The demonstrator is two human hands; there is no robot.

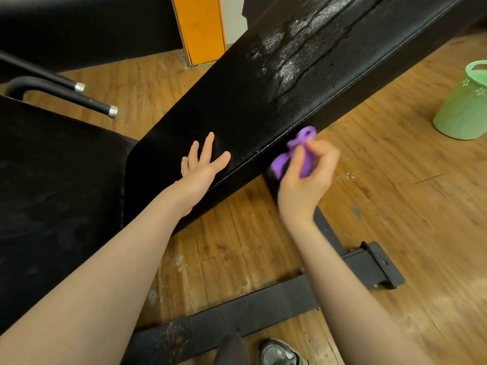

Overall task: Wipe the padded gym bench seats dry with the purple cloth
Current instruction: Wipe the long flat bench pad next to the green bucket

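A long black padded bench back (pixel 263 96) runs from the centre up to the top right, with wet streaks and droplets on its upper part (pixel 295 46). A second black padded seat (pixel 60 185) fills the left side. My left hand (pixel 203 167) rests flat with straight fingers on the lower end of the long pad. My right hand (pixel 305 175) grips the crumpled purple cloth (pixel 292 154) against the pad's right side edge, just below the seam.
The bench's black steel base (pixel 253 309) crosses the wooden floor (pixel 395 206) below my arms. A green bucket (pixel 466 101) stands at the right edge. Two black handle bars (pixel 87 98) stick out at upper left. An orange post (pixel 200 27) stands behind. My shoe (pixel 279 351) shows at the bottom.
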